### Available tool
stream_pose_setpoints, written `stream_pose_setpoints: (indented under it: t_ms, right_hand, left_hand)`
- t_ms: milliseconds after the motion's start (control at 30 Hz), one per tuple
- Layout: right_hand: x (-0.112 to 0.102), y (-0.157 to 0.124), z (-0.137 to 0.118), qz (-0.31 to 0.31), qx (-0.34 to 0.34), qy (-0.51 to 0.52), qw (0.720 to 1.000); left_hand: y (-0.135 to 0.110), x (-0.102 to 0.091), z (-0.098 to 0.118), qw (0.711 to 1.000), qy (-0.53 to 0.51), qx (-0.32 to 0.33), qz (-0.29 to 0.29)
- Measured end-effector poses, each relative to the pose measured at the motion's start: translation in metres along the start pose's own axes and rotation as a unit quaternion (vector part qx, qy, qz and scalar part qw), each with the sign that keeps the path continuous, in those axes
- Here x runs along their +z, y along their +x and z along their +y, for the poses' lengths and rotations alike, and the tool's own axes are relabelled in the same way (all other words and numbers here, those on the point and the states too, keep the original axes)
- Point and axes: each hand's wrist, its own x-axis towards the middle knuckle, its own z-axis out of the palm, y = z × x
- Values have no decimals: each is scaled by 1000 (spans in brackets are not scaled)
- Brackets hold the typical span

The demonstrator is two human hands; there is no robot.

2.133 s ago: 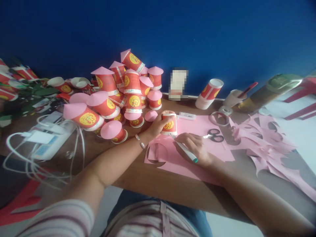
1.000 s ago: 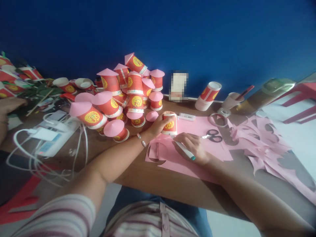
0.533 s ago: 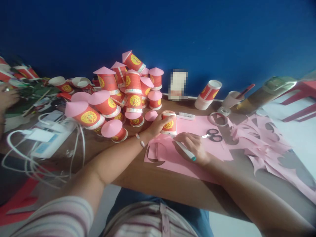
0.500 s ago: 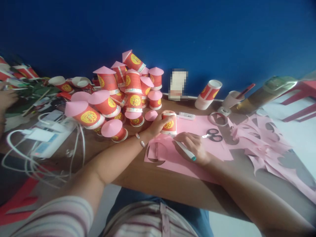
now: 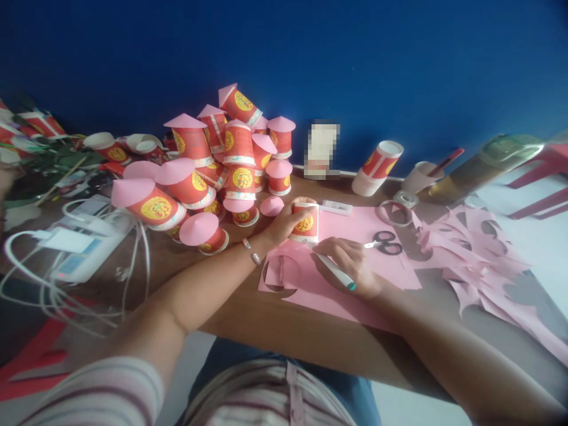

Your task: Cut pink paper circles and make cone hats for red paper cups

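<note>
My left hand (image 5: 284,223) is wrapped round a red paper cup (image 5: 305,223) with a yellow emblem, standing upside down on a pink paper sheet (image 5: 346,236). My right hand (image 5: 350,263) holds a white pen with a green cap (image 5: 337,273), its tip at the foot of the cup on the sheet. A round hole is cut in the sheet's near left corner (image 5: 279,273).
A heap of red cups with pink cone lids (image 5: 213,171) is piled at the back left. Black scissors (image 5: 386,242), tape rolls (image 5: 393,212), a stack of cups (image 5: 377,168) and pink paper offcuts (image 5: 479,248) lie to the right. White cables and devices (image 5: 75,248) sit left.
Both hands stay put on the cup and pen. The view shifts slightly, and another person's hand at the far left edge has drawn back out of sight.
</note>
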Motion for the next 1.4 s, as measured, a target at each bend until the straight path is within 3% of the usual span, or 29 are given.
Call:
stream_pose_setpoints:
  t_ms: [700, 1000, 1400]
  right_hand:
    - [-3, 7, -4, 6, 10, -4, 1000]
    - [-2, 8, -3, 33, -19, -9, 999]
    - [-4, 6, -6, 0, -6, -11, 1000]
  left_hand:
    - [-1, 0, 1, 1000, 14, -3, 1]
    - [0, -2, -1, 998, -62, -33, 2]
    - [0, -4, -3, 998, -52, -31, -8]
